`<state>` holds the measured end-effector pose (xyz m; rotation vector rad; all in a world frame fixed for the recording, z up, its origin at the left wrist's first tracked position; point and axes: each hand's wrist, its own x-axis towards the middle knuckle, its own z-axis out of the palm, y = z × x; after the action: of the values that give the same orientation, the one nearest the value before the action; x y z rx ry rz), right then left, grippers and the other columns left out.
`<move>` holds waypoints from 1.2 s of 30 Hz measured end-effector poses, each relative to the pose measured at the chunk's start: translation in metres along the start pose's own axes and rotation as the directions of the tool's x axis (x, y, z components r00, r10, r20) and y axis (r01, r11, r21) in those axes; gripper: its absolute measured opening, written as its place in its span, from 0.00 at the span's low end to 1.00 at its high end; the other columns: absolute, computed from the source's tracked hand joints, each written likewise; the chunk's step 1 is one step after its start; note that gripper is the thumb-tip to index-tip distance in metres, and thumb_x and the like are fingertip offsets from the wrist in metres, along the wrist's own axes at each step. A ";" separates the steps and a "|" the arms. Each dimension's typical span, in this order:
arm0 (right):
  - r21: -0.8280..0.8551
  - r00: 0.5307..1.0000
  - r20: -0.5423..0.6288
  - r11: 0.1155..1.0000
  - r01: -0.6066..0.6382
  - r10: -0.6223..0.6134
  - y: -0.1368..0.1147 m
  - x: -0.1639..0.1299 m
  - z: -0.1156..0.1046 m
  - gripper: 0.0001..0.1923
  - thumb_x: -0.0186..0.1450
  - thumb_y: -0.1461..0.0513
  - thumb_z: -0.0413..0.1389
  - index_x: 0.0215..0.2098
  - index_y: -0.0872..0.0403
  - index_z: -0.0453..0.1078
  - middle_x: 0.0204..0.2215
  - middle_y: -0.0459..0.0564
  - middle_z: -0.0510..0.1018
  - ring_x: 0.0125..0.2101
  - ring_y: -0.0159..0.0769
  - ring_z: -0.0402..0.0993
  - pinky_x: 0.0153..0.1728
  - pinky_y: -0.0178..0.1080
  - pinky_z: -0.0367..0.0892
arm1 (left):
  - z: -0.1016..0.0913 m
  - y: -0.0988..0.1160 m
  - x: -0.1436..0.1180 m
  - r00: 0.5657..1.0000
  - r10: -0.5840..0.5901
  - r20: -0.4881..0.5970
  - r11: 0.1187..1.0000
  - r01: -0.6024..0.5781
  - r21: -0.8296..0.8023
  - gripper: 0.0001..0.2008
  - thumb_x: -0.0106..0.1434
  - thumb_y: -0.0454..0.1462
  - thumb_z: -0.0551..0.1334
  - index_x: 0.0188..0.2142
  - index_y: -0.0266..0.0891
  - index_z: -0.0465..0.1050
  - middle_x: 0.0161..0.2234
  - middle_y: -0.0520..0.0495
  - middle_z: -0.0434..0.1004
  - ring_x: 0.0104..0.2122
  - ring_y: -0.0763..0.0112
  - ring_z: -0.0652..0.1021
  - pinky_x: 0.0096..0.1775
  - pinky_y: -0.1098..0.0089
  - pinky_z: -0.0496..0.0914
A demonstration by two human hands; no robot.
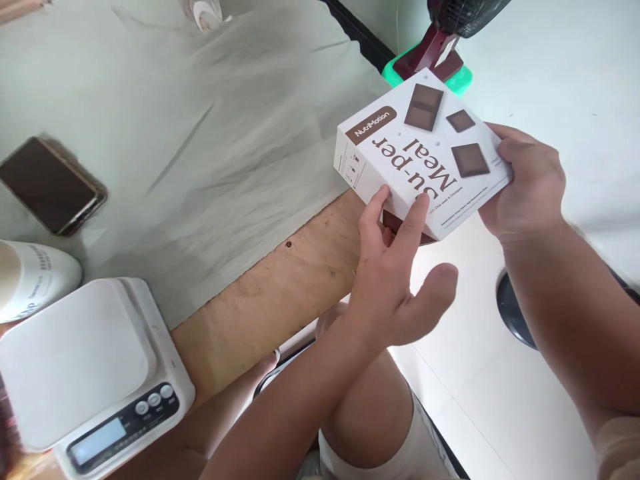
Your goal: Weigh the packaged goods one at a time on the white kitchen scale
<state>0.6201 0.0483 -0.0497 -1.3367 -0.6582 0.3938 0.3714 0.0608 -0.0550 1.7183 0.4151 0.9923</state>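
Observation:
A white carton (425, 153) with brown lettering and pictures of chocolate squares is held up past the table's edge, tilted. My right hand (530, 177) grips its right end, thumb on the printed top and the other fingers mostly hidden behind and under it. My left hand (395, 273) is at the carton's near side. Its fingers are stretched out and apart, with fingertips touching the side and lower edge, and its thumb points away to the right. A brown patch shows on the carton's side near these fingertips.
At the left, a white digital scale (90, 367) stands beside a white tub (37, 277) and a dark phone (53, 183). A grey-green cloth (225, 147) covers the table, leaving a wooden edge (280, 287) bare. A fan (445, 47) stands at the back right.

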 end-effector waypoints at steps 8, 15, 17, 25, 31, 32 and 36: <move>0.026 0.972 -0.232 0.999 0.029 -0.022 -0.025 -0.019 0.015 0.26 0.75 0.66 0.47 0.36 0.47 0.87 0.40 0.45 0.90 0.58 0.40 0.88 0.68 0.52 0.80 | -0.012 0.012 -0.008 0.999 -0.026 -0.033 0.998 0.024 -0.055 0.41 0.76 0.64 0.59 0.80 0.51 0.58 0.83 0.36 0.49 0.83 0.27 0.55 0.75 0.27 0.68; 0.136 0.942 -0.321 0.980 0.148 -0.098 -0.108 -0.134 0.101 0.39 0.80 0.66 0.34 0.40 0.35 0.87 0.57 0.31 0.86 0.77 0.32 0.69 0.71 0.48 0.78 | -0.094 0.066 -0.013 0.992 -0.032 -0.126 0.997 0.041 0.069 0.36 0.75 0.61 0.63 0.75 0.51 0.68 0.71 0.37 0.74 0.74 0.33 0.73 0.67 0.33 0.79; 0.115 0.978 -0.178 0.985 0.128 -0.106 -0.117 -0.172 0.138 0.18 0.76 0.57 0.54 0.45 0.31 0.87 0.57 0.33 0.86 0.76 0.42 0.71 0.84 0.53 0.65 | -0.123 0.084 -0.022 0.982 -0.030 -0.188 0.993 0.051 0.109 0.33 0.75 0.60 0.63 0.72 0.50 0.71 0.67 0.38 0.78 0.70 0.36 0.77 0.64 0.36 0.82; 0.188 0.775 0.597 0.975 0.115 -0.206 -0.124 -0.251 0.277 0.21 0.76 0.58 0.54 0.62 0.29 0.77 0.66 0.31 0.81 0.75 0.38 0.73 0.83 0.57 0.68 | -0.243 0.152 -0.119 0.844 0.006 -0.536 0.936 0.183 0.299 0.15 0.75 0.53 0.66 0.49 0.48 0.82 0.43 0.45 0.85 0.49 0.51 0.86 0.49 0.51 0.86; -0.133 0.406 0.911 0.880 0.457 -0.073 -0.116 -0.292 0.351 0.23 0.74 0.55 0.53 0.61 0.55 0.77 0.61 0.58 0.85 0.65 0.52 0.80 0.72 0.60 0.74 | -0.306 0.174 -0.164 0.576 -0.327 -0.749 0.611 0.733 0.298 0.12 0.71 0.46 0.64 0.49 0.48 0.81 0.55 0.44 0.84 0.58 0.51 0.83 0.60 0.49 0.81; -0.166 0.380 0.924 0.841 0.515 -0.050 -0.112 -0.300 0.356 0.23 0.74 0.55 0.53 0.62 0.55 0.78 0.61 0.58 0.85 0.67 0.54 0.78 0.74 0.62 0.71 | -0.313 0.172 -0.167 0.547 -0.354 -0.759 0.567 0.771 0.292 0.14 0.70 0.47 0.63 0.51 0.48 0.81 0.58 0.44 0.84 0.61 0.49 0.82 0.64 0.46 0.79; -0.217 0.356 0.934 0.723 0.656 -0.042 -0.099 -0.327 0.358 0.26 0.76 0.54 0.55 0.68 0.52 0.75 0.63 0.52 0.85 0.74 0.57 0.71 0.80 0.63 0.61 | -0.325 0.164 -0.174 0.481 -0.469 -0.740 0.495 0.838 0.230 0.24 0.72 0.54 0.59 0.58 0.47 0.80 0.65 0.43 0.82 0.68 0.45 0.78 0.72 0.39 0.71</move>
<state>0.1322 0.0991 0.0106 -1.3978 -2.1449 0.5437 -0.0172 0.0792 0.0531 1.4127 1.8823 0.7654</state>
